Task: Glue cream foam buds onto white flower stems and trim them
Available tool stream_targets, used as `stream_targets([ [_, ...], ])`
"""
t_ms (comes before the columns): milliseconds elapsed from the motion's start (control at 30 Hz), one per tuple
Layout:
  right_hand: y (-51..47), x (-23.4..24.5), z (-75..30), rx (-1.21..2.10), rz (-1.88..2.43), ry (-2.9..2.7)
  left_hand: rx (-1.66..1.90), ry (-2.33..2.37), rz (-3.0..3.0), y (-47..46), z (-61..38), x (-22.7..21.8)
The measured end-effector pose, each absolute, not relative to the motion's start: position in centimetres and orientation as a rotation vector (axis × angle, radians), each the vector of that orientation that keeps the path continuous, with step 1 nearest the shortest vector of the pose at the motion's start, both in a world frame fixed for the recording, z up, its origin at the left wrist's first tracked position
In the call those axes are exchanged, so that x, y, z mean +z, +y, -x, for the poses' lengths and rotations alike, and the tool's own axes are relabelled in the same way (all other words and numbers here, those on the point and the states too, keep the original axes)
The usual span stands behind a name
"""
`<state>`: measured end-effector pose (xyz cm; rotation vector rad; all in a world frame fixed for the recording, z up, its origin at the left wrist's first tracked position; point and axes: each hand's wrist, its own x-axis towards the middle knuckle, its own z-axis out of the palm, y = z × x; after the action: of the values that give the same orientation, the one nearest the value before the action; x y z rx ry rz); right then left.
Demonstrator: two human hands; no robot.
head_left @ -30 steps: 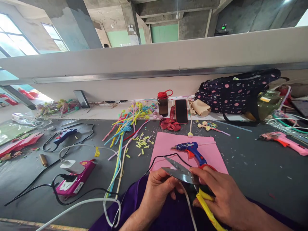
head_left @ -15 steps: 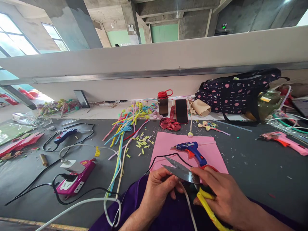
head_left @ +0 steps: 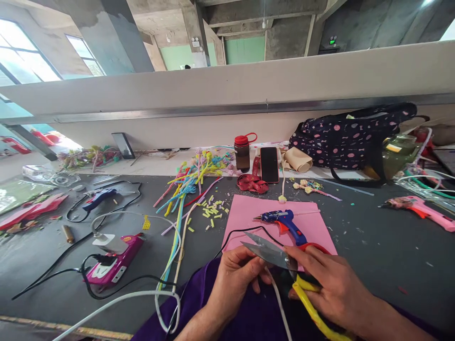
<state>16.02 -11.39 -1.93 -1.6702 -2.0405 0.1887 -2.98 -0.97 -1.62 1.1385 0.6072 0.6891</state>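
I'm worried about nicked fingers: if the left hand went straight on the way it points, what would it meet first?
Most likely the blades of the scissors, just ahead of the left hand; depth is unclear, so they may already touch.

1. A craft workshop, set in a raw industrial hall with concrete beams (head_left: pixel 245 19), a lit exit sign (head_left: pixel 332 40) and tall windows (head_left: pixel 17 40).
2. Its dark counter (head_left: pixel 384 265) carries a blue glue gun (head_left: pixel 284 219), a pink glue gun (head_left: pixel 424 211), coloured stems (head_left: pixel 184 189) and clippings (head_left: pixel 212 222).
3. Scissors (head_left: pixel 270 255) are held at the near edge.
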Motion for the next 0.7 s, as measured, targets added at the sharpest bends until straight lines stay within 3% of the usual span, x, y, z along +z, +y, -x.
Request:
stream_targets([
  [333,-11.2,0.5,-15.2,0.339,1.731,-1.977,0.688,0.599,-1.133,-1.0,3.0,-1.4],
  [700,-11.1,-1.2,-15.7,0.250,1.664,-1.994,0.650,0.643,-1.108,-1.1,2.8,-1.1],
])
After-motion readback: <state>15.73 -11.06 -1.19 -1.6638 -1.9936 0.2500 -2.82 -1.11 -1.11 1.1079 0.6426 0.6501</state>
